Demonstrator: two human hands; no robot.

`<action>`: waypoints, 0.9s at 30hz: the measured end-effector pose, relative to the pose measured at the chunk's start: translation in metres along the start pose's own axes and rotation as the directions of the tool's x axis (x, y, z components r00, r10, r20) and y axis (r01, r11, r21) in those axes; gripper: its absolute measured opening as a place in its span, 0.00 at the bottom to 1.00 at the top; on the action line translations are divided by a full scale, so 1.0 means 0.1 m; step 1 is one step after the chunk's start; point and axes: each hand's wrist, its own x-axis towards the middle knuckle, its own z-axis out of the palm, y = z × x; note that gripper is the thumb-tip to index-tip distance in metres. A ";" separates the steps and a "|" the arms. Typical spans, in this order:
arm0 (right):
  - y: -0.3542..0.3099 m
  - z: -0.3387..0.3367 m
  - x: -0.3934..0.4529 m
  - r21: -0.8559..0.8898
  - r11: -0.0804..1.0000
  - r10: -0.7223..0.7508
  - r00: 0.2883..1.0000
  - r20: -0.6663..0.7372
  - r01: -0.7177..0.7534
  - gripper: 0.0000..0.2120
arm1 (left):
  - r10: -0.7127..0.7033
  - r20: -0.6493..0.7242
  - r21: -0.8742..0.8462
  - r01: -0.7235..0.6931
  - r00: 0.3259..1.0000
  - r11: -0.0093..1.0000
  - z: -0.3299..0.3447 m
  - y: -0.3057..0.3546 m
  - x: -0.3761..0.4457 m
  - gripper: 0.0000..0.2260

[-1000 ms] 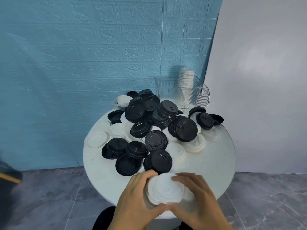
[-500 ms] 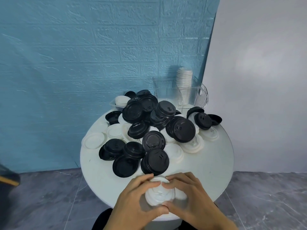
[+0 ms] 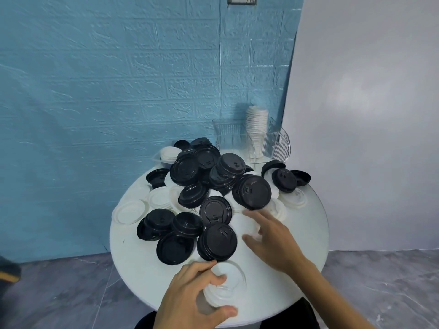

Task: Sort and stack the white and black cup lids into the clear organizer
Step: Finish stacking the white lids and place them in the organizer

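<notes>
Left hand (image 3: 192,298): we see its fingers and thumb curled round a stack of white lids (image 3: 224,284), held at the near edge of the round table (image 3: 306,236). Right hand (image 3: 273,241): we see it with fingers spread and holding nothing, over the table just right of the black lid pile (image 3: 213,198) and beyond the held stack. At the table's far edge, behind the pile, the clear organizer (image 3: 251,141) holds a tall stack of white lids (image 3: 256,124).
</notes>
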 end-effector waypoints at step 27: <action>-0.28 -0.09 -0.79 0.228 0.973 -0.051 0.999 0.008 0.048 0.21 | -0.181 -0.031 -0.011 0.181 0.983 0.983 0.17 0.27 0.23 0.40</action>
